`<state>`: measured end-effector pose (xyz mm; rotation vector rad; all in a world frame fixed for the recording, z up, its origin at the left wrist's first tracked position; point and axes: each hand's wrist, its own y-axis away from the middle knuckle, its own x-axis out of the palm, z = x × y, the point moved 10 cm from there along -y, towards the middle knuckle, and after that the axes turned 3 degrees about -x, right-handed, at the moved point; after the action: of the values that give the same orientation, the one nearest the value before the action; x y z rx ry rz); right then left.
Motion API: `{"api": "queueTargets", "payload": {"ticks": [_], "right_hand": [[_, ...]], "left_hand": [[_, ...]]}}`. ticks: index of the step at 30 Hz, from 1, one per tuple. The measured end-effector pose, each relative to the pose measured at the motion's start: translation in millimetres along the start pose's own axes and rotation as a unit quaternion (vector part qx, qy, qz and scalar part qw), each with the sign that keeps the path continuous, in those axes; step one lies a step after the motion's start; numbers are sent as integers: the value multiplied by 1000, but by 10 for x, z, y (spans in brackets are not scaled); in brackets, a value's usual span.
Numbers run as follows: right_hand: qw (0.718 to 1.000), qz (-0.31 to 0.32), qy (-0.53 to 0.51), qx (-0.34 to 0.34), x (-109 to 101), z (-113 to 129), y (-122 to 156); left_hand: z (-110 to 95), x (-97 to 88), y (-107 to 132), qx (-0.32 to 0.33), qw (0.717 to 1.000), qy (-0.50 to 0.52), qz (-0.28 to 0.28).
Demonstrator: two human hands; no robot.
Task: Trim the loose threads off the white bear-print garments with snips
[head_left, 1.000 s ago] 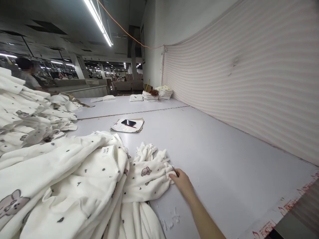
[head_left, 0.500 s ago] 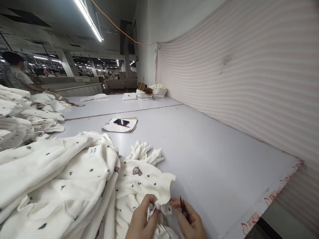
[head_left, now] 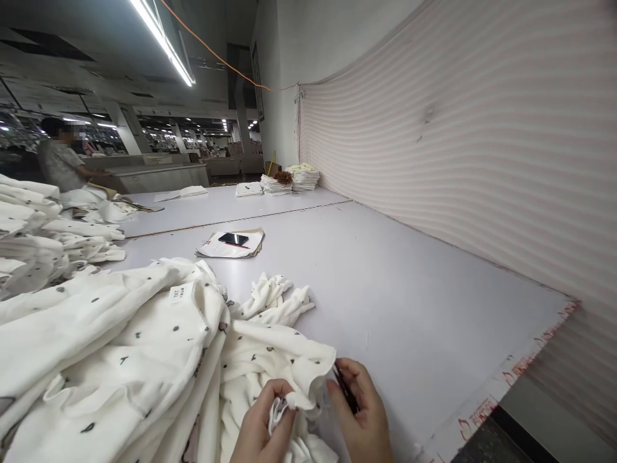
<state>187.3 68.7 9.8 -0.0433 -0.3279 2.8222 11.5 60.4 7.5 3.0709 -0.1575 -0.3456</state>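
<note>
A white printed garment (head_left: 270, 350) with small dark motifs lies bunched at the front of the table. My left hand (head_left: 267, 421) pinches a gathered edge of it between thumb and fingers. Dark thread snips (head_left: 346, 389) sit in my right hand (head_left: 361, 408), whose fingers are curled around them, just right of the garment's loose edge. Whether the right fingertips touch that edge is hard to tell. Beside it on the left is a larger heap of the same printed cloth (head_left: 130, 347), with a white 2XL label (head_left: 180, 294) at a neckline.
The pale table (head_left: 409, 308) extends to a striped cloth wall (head_left: 434, 161) on the right. Farther back are papers (head_left: 212, 247) with a phone (head_left: 234, 238), and folded white stacks (head_left: 277, 185). More garments (head_left: 43, 225) are piled left, near another person (head_left: 60, 161).
My right hand has moved up and slightly left with the snips, to the garment's edge. My left hand has shifted a little left, still pinching cloth. The person behind appears farther right.
</note>
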Motion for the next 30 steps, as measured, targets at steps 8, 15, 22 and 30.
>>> {"api": "queueTargets", "payload": {"ticks": [8,15,22,30], "right_hand": [[993,2,100,66,-423,-131,-9],[972,157,122,-128,212,441,127],[981,155,120,-12,246,299,-102],[969,193,45,-144,391,442,58]], "left_hand": [[-177,-55,106,56,990,-103,-73],[-325,-108,194,156,961,-177,-142],[-123,-20,6,25,999,-36,12],[33,14,-48,-90,986,127,66]]}}
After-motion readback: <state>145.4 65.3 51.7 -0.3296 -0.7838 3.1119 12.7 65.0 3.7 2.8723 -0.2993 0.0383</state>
